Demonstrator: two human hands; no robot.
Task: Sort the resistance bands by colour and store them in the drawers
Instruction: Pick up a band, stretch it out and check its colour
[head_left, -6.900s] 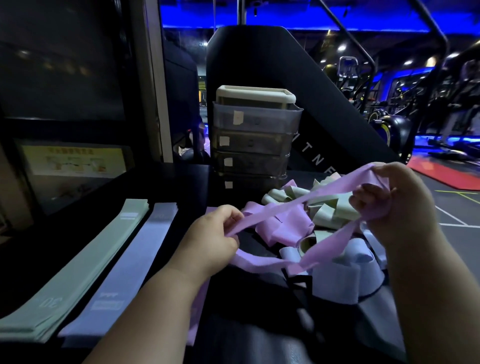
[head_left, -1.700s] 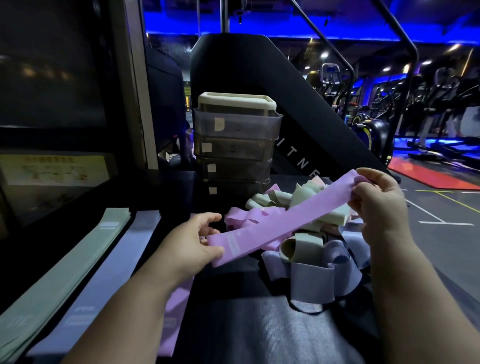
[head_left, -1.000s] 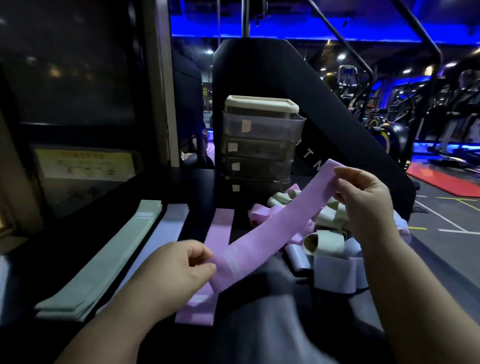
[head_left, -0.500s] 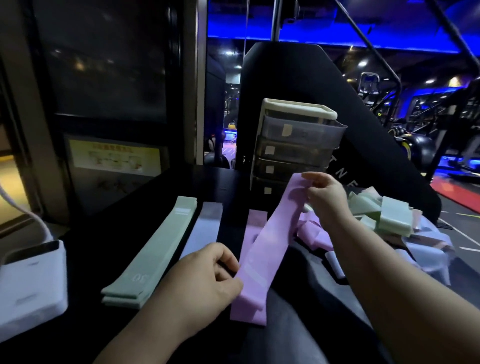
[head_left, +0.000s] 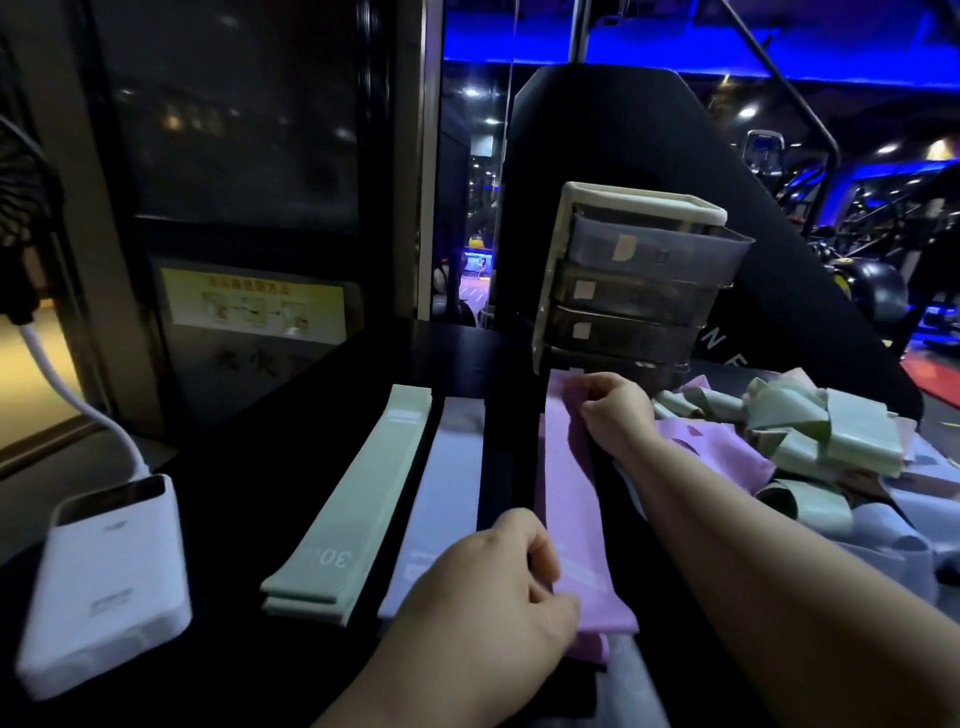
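Now the pink band (head_left: 571, 493) lies flat on the worktop (head_left: 249, 467), left hand (head_left: 488, 597) pinching its near end, right hand (head_left: 615, 410) its far end by the drawers (head_left: 634, 280); tangled bands (head_left: 810, 431) crowd the right edge, a power bank (head_left: 109, 577) the left.

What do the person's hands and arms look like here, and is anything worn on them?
The left hand and the right hand are bare: no gloves, and no ring shows on the fingers in view. Neither wrist shows a watch or a bracelet. No sleeve comes into view on either side, as far as the frame reaches.
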